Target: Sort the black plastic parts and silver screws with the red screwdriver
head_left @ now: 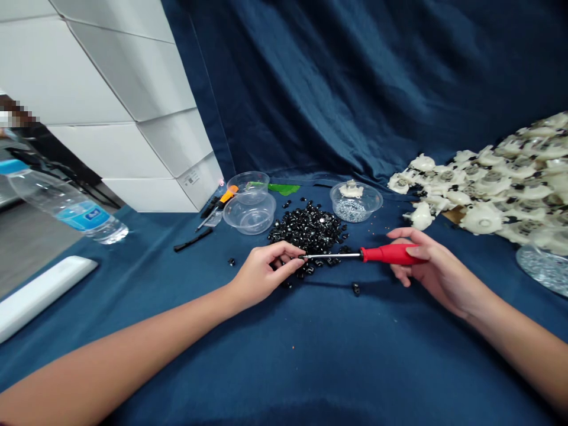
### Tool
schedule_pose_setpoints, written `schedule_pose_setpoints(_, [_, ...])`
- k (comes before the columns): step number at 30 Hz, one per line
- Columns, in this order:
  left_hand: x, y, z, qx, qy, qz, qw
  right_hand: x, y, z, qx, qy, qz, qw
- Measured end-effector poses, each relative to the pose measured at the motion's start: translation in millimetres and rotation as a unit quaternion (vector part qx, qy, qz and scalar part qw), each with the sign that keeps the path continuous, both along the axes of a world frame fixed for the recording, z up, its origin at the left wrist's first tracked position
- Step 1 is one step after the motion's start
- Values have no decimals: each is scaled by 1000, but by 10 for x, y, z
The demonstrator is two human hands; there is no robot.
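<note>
My right hand (421, 260) holds a red-handled screwdriver (390, 254) level, its metal shaft pointing left. The tip reaches the fingertips of my left hand (273, 266), which are pinched on a small black piece, mostly hidden by the fingers. Just behind the shaft lies a pile of small black parts (310, 228) on the blue cloth. One loose black part (355, 289) sits in front of the shaft. A clear bowl (376, 204) behind the pile contains small silver screws and a cream plastic part (351, 189).
Two clear bowls (249, 220) stand left of the pile, beside an orange-handled tool (228, 194). Cream plastic parts (483, 219) are heaped at right, near another bowl of screws (544, 269). White boxes (93, 151), a water bottle (82, 216) and a white bar (44, 293) are at left.
</note>
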State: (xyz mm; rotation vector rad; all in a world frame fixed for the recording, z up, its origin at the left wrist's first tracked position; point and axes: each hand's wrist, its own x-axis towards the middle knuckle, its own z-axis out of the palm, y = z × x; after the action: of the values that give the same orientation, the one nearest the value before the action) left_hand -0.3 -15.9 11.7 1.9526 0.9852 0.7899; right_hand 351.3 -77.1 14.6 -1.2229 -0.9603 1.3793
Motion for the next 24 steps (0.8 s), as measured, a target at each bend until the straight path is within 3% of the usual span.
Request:
schedule_pose_setpoints(4, [0, 5, 2, 0, 2, 1, 1000, -20, -8, 26, -58, -34, 13, 998])
schedule_pose_setpoints(7, [1, 4, 12, 2, 4, 0, 1000, -54, -22, 54, -43, -54, 4, 998])
schedule_pose_setpoints(10, [1, 1, 15, 2, 2, -1, 1000, -72, -41, 102, -26, -9, -2, 1000])
schedule_pose_setpoints(13, [-1, 1, 11, 4, 2, 1, 1000, -62, -48, 127, -60, 2, 17, 998])
schedule_pose_setpoints(16, [-2, 4, 9, 3, 5, 3, 1000, -47, -39, 101, -88, -48, 30, 994])
schedule_pose_setpoints(19, [2, 5, 14, 3, 4, 3, 1000, -47, -26, 74, -55, -76, 6, 996])
schedule_pose_setpoints(24, [7, 2, 23, -13, 0, -3, 1000, -60, -23, 85, -15, -4, -19, 1000])
